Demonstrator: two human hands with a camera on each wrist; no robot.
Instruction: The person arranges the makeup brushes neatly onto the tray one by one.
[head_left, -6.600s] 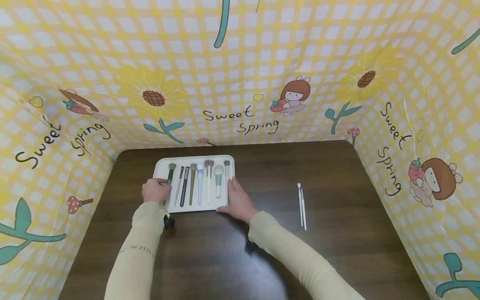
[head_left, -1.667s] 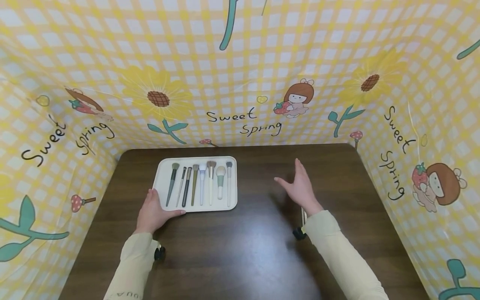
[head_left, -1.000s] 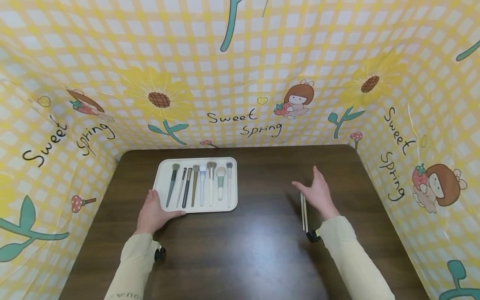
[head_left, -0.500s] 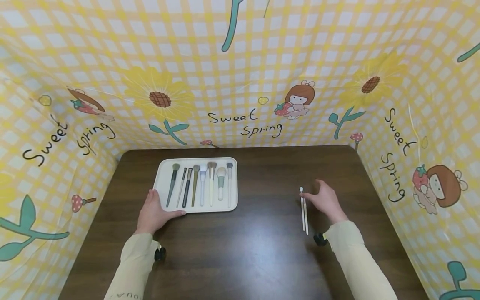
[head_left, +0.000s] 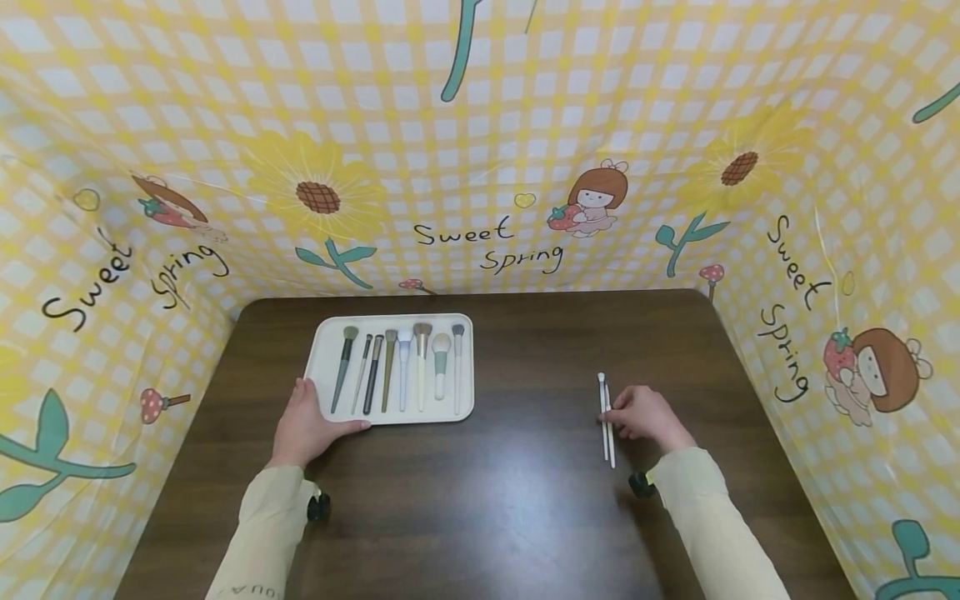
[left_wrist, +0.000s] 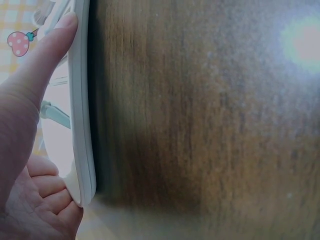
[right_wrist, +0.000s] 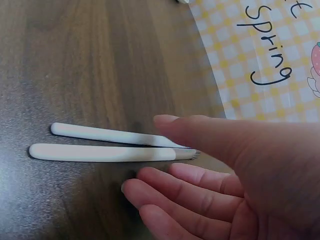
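My left hand [head_left: 303, 429] holds the near left corner of a white tray [head_left: 321, 354], thumb along the front rim and fingers at the left side. In the left wrist view the thumb lies over the tray's rim [left_wrist: 80, 100], the fingers bent against its edge. Several makeup brushes lie side by side in the tray, among them a dark green brush [head_left: 342, 367] and a short pale green one [head_left: 440, 367]. Two slim white makeup brushes [right_wrist: 100, 153] lie on the table. My right hand [right_wrist: 200, 170] is spread around their bristle ends, thumb on one side, fingers on the other.
The dark wooden table [head_left: 525, 500] carries the tray at back left and the white brushes at right. A yellow checked cloth [head_left: 480, 125] with printed flowers and figures stands around its back and sides.
My right hand has left the tray's right side, moved right and come down beside the white brushes, thumb and fingers drawing together. My left hand has shifted from the green brush to the tray's corner.
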